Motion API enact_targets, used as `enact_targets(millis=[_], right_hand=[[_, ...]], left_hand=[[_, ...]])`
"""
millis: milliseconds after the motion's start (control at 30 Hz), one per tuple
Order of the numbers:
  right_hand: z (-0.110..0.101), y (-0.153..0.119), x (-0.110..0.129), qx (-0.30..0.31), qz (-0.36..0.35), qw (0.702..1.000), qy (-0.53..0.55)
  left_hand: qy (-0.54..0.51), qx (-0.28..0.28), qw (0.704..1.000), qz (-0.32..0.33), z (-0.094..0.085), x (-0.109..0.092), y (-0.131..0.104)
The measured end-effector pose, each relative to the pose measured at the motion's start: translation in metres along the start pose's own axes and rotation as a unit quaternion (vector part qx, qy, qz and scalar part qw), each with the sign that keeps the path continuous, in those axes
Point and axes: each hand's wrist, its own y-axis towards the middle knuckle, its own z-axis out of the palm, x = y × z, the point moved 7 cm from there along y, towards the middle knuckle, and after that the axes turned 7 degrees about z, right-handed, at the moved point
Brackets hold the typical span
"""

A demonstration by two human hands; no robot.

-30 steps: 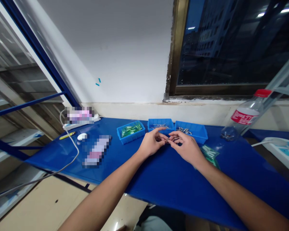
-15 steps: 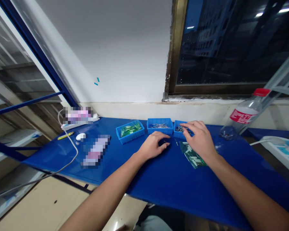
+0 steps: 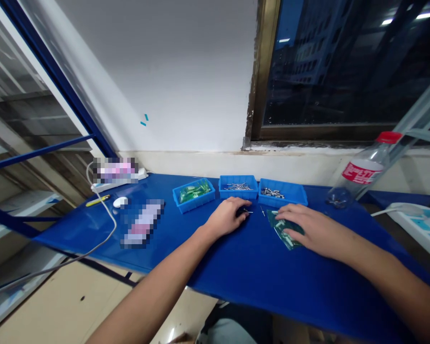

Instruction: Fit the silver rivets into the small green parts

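Note:
My left hand (image 3: 227, 217) rests on the blue table with thumb and forefinger curved apart. A thin silvery pin (image 3: 250, 211) shows at the gap between those fingertips; a firm grip on it is not visible. Another small pin (image 3: 263, 211) lies to its right. My right hand (image 3: 310, 229) spreads its fingers over a clear green-tinted bag (image 3: 280, 233) of small pale pieces, covering its right part. Behind the hands are a blue tray (image 3: 238, 195) of long thin metal pins and a second blue tray (image 3: 288, 197) with short metal parts at its left end.
A third blue tray (image 3: 197, 204) holds green packets. At the right stands a plastic bottle (image 3: 361, 172) with a red cap. Left are a yellow cutter (image 3: 98, 201), a white mouse-like object (image 3: 120, 202), a blurred flat item (image 3: 145, 224) and a cable (image 3: 115, 224).
My right hand has drawn back from the right tray, down to the green-tinted bag. My left hand has barely moved; the pin at its fingertips now shows more clearly.

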Motion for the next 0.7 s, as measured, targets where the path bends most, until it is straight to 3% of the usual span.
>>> enact_targets(millis=[167, 433, 700], right_hand=[[0.017, -0.002, -0.002, 0.004, -0.018, 0.998, -0.055], [0.011, 0.010, -0.002, 0.013, 0.011, 0.997, -0.078], [0.010, 0.016, 0.003, 0.035, -0.017, 0.996, -0.084]], left_hand=[[-0.005, -0.009, 1.000, 0.000, 0.000, -0.001, 0.000], [-0.012, -0.005, 1.000, -0.007, -0.001, -0.001, 0.000], [-0.016, -0.007, 1.000, -0.004, 0.001, -0.001, 0.001]])
